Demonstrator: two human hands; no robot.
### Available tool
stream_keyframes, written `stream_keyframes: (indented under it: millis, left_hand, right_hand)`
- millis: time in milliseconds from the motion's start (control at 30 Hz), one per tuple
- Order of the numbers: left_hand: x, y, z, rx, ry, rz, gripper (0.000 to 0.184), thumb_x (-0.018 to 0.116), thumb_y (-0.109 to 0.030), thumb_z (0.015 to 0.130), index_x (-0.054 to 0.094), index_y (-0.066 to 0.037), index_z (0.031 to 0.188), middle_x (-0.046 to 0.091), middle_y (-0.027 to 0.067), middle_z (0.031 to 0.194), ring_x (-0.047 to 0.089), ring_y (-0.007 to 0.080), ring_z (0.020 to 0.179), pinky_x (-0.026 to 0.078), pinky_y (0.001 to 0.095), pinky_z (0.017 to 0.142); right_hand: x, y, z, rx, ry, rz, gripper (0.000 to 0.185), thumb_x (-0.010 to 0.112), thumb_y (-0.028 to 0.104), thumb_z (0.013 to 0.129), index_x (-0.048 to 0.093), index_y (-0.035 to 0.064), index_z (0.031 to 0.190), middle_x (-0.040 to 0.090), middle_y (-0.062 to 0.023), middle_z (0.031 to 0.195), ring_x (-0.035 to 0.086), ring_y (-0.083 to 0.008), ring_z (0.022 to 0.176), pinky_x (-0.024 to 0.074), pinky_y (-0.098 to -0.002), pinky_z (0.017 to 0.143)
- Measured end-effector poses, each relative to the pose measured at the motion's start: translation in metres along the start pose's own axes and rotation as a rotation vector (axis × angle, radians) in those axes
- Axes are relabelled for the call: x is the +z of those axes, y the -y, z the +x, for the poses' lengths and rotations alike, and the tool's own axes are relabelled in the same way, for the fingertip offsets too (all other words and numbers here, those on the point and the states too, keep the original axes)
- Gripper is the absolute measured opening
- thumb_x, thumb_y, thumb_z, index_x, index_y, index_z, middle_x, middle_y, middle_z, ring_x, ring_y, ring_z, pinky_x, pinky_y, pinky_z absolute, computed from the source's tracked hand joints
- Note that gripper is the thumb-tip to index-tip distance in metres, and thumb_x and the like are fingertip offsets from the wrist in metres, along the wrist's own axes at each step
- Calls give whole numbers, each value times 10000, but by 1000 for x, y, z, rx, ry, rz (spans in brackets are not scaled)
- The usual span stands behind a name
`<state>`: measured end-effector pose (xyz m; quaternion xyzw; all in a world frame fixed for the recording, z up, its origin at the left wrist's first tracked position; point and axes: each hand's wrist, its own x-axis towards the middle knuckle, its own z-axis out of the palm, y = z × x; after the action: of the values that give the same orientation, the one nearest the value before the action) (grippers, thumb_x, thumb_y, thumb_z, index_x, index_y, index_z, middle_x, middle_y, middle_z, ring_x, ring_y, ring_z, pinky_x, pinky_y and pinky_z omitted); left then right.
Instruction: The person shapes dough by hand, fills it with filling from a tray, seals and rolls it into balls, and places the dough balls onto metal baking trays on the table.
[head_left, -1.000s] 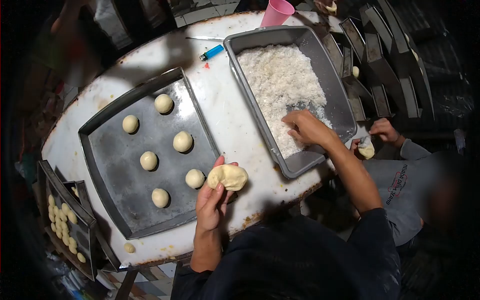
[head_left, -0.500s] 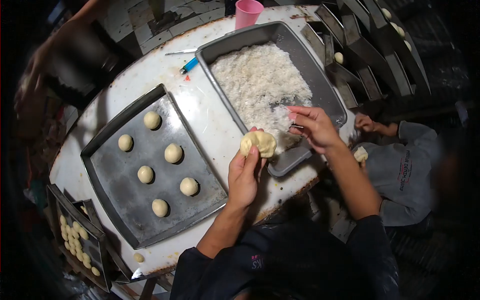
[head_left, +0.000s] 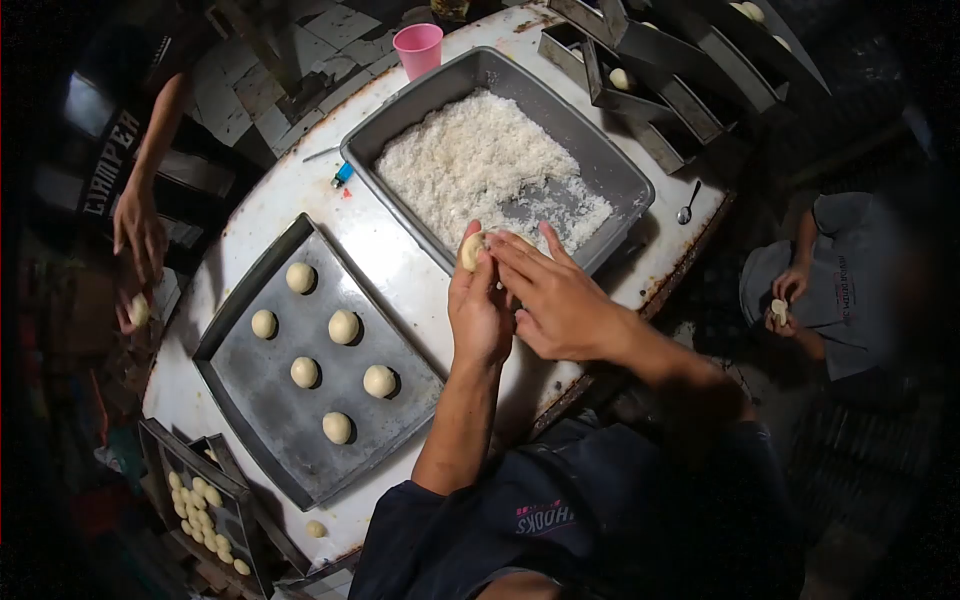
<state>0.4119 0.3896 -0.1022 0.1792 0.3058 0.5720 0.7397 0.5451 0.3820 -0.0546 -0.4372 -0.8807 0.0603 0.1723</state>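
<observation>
A piece of pale dough (head_left: 473,252) is gripped in my left hand (head_left: 480,312), between the thumb and fingers, at the near edge of the grey plastic tub (head_left: 610,165). My right hand (head_left: 560,300) reaches over it from the right, its fingers pressed on the dough and covering part of it. In the tub lies a heap of white shreds (head_left: 470,155) that looks like grated coconut, with a bared patch on the near side. Left of my hands, a metal baking tray (head_left: 270,420) bears several round dough balls (head_left: 343,327), spaced apart.
A pink cup (head_left: 418,50) and a blue lighter (head_left: 342,174) are near the tub. Metal pans (head_left: 680,95) stack at the back right, near a spoon (head_left: 688,205). Another tray of dough pieces (head_left: 200,510) sits lower left. Two other people stand left and right, each holding dough.
My right hand has left the white shreds and come onto the dough in my left hand. The opened-out dough is now mostly covered by my fingers. The view has shifted.
</observation>
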Motion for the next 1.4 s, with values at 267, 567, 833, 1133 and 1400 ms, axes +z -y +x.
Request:
stream_keyframes:
  millis: [267,567,833,1133,1400]
  left_hand:
    - [4,-6,-8,39,-34,-57,476,438,-242,1036,376,-42,1463,543,138,1339,548,260,1234,462,407,1038]
    - [28,12,-54,638,38,1113,690,547,-128,934,190,66,1492,351,302,1416,377,467,1292,281,479,1112]
    - [15,3,-160,432,297,226,660,598,-318,964,359,103,1414,522,177,1324,567,235,1169,454,348,1013]
    - [-6,22,-287,1000,140,857,245,639,-259,948,627,-54,1081,538,238,1313,577,280,1099,451,388,946]
    - [-18,-10,-373,1240,-319,1448,520,733,-100,811,596,-36,1309,514,125,1137,574,196,977,496,278,801]
  right_hand:
    - [21,-33,0,737,-285,1249,277,631,85,920,661,-78,1141,588,-174,1236,608,-213,1069,520,-307,885]
    - [-19,37,-11,360,-591,573,235,754,83,795,693,-50,979,634,-127,972,662,-192,785,546,-296,647]
    - [-86,95,-96,-210,-630,460,115,688,-51,791,680,-42,906,657,-139,927,653,-272,790,532,-347,709]
    - [-59,149,-167,310,70,1545,245,786,62,799,706,-23,1015,684,-83,919,653,-75,748,510,-193,558]
    - [-71,250,-172,-312,-349,771,328,788,33,725,677,-49,1022,668,-151,923,697,-267,815,570,-315,701]
